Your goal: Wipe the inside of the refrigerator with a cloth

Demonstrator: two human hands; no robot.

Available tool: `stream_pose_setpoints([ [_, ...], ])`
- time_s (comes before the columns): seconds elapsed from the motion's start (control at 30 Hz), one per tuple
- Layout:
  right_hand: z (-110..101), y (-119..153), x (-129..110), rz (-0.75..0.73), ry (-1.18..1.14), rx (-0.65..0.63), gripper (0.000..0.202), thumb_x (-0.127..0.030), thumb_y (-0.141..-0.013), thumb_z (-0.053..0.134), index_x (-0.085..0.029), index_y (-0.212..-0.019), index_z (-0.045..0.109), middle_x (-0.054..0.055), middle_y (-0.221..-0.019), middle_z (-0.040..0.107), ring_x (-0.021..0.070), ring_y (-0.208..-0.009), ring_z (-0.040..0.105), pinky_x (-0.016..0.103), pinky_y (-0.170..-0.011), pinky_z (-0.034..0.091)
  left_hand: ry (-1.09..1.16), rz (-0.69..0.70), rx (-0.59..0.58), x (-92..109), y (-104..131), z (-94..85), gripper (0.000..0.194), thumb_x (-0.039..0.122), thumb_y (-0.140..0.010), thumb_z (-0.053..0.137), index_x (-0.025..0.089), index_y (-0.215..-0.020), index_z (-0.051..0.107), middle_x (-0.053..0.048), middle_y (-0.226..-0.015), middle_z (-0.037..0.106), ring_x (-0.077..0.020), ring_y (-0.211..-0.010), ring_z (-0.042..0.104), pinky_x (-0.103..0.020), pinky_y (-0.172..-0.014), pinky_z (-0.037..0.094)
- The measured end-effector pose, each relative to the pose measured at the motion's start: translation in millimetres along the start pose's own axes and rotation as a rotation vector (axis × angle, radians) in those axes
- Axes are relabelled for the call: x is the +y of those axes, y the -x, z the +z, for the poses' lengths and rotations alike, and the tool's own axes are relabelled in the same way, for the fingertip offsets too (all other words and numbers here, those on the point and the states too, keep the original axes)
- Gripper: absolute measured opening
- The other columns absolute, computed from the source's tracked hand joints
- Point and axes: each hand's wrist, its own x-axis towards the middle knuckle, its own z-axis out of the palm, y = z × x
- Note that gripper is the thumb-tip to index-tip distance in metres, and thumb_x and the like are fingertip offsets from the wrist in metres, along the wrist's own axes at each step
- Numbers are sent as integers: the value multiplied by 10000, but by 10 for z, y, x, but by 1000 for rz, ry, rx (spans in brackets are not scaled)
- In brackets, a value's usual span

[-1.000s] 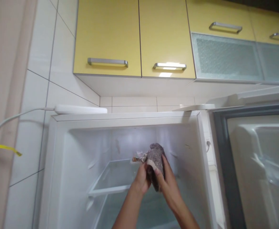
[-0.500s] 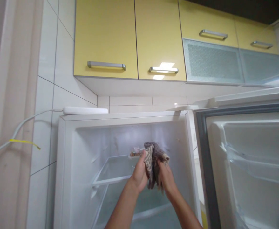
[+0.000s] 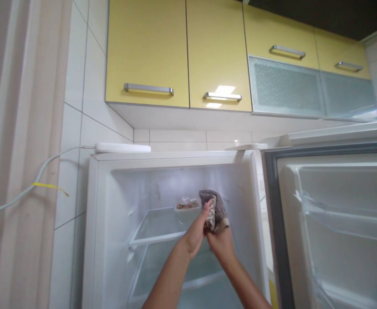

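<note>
A grey-brown patterned cloth [image 3: 220, 210] is bunched up in front of the open fridge [image 3: 95, 231]. My left hand [image 3: 196, 234] grips its left side, with the thumb pressed on the paler folded part. My right hand [image 3: 220, 244] holds the cloth from below, and most of its fingers are hidden under the fabric. Both hands are close together, near the inner right side of the fridge. Behind them, a small clear tray with food [image 3: 187, 204] sits at the back of the upper glass shelf [image 3: 159, 223].
The fridge door [image 3: 343, 197] stands open on the right, with clear door racks. Yellow cabinets [image 3: 146, 51] hang above. On the fridge top lies a white device [image 3: 122, 148], its cable [image 3: 43, 167] running left past a curtain [image 3: 24, 128].
The cloth has been folded into a more compact bundle and my hands have come closer together. More of the food tray shows now. The view has shifted slightly.
</note>
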Motion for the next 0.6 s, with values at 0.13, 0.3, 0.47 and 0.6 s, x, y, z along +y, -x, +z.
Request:
stream_pose_setpoints([
  [0.13, -28, -298, -52, -210, 236, 78, 585, -138, -869, 459, -193, -1450, 497, 144, -1426, 626, 256, -1335, 579, 484, -1127, 484, -11, 62, 18, 21, 51, -249, 697, 744, -825, 545, 319, -1374, 595, -52, -1528, 568, -255, -1466, 445, -457, -1202, 364],
  [0.3, -154, -857, -351, -674, 676, -144, 490, -137, -966, 428, -201, -1441, 534, 124, -1470, 603, 252, -1393, 515, 458, -1182, 394, -193, 71, 299, -60, 149, -786, 644, 716, -796, 581, 253, -1232, 678, -127, -1430, 649, -301, -1399, 524, -506, -1148, 403],
  [0.47, -63, -1346, -511, -763, 1010, -655, 371, -195, -972, 501, -227, -1318, 631, 121, -1298, 706, 257, -1190, 636, 392, -1005, 484, -804, 192, 485, -201, 291, -1216, 394, 496, -831, 578, 205, -1045, 736, -137, -1197, 771, -310, -1207, 664, -500, -1116, 445],
  [0.6, 127, -1625, -449, -775, 1104, -803, 286, -132, -955, 478, -184, -1118, 707, 129, -1095, 744, 234, -1054, 665, 352, -929, 478, -1229, 233, 540, -325, 426, -1420, 354, 301, -880, 483, 168, -1107, 719, -152, -1187, 771, -298, -1166, 692, -503, -1081, 493],
])
